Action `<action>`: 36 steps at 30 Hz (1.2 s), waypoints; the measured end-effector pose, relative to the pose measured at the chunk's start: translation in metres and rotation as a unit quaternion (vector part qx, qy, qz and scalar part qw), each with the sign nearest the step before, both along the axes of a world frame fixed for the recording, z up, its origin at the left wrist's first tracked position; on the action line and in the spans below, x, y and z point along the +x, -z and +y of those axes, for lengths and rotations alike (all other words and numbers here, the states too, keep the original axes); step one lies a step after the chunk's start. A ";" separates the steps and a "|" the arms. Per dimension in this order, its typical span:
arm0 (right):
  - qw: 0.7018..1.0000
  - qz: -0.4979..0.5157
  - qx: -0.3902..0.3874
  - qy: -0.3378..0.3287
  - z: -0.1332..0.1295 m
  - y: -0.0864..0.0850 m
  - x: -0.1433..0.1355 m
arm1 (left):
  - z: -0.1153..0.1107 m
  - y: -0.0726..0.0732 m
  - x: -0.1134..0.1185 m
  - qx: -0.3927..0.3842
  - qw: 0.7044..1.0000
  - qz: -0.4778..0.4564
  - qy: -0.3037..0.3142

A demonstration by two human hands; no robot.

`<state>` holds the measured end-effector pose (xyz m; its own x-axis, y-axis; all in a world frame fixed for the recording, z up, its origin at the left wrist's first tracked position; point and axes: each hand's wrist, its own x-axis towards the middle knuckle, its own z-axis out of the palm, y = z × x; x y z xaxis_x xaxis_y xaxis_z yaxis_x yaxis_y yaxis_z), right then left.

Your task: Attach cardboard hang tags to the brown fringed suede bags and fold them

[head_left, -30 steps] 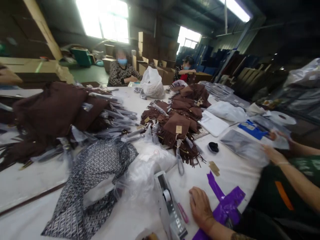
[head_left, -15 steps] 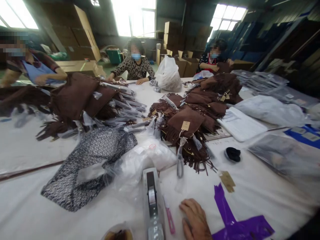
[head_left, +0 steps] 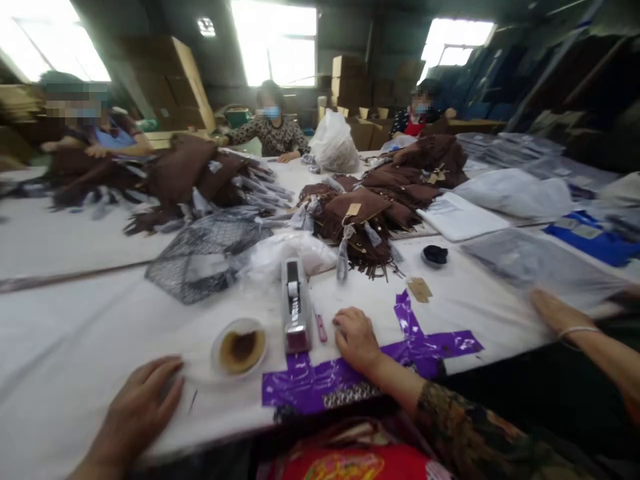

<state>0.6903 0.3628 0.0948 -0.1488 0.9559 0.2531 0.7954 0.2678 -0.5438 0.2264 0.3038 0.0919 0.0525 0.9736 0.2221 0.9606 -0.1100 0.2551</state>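
My left hand (head_left: pixel 137 407) lies palm down on the white-covered table at the lower left, fingers stretched out and holding nothing. Near it stands a round, clear dish (head_left: pixel 241 348) with a brown and yellowish content. My right hand (head_left: pixel 356 339) rests on the table with loosely bent fingers, open and apparently without anything in it. Just left of its fingertips lies a slim pink tool (head_left: pixel 321 328). A grey tape dispenser (head_left: pixel 296 303) stands beyond that tool. Purple tape (head_left: pixel 330 383) is stuck along the table's front edge, partly under my right wrist.
Brown fringed bags (head_left: pixel 355 220) with tags lie heaped mid-table, more at the left. A patterned cloth (head_left: pixel 200 260) and clear plastic (head_left: pixel 285 257) lie before them. At right, a co-worker's hand (head_left: pixel 553 310) touches a plastic-wrapped package (head_left: pixel 530 260). Several people work around the table.
The view has shifted, showing more of the near table edge and my lap. My left hand and the co-worker's hand at right have come into view. My right hand still rests on the table.
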 end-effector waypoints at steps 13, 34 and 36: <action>0.996 -0.033 -0.049 -0.065 -0.029 0.006 -0.016 | -0.012 -0.024 0.120 0.036 0.984 -0.177 0.005; 0.976 0.203 0.055 -0.055 0.003 0.003 -0.100 | 0.036 -0.015 0.078 0.100 0.993 -0.035 -0.058; 0.977 0.200 0.053 -0.060 0.003 0.004 -0.099 | 0.039 -0.016 0.057 0.075 0.997 -0.023 -0.027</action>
<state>0.5909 0.3660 0.0912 -0.1278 0.9031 0.4101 0.4848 0.4176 -0.7685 0.2834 0.3433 0.1084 -0.0121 0.9308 0.3654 0.9539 -0.0989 0.2835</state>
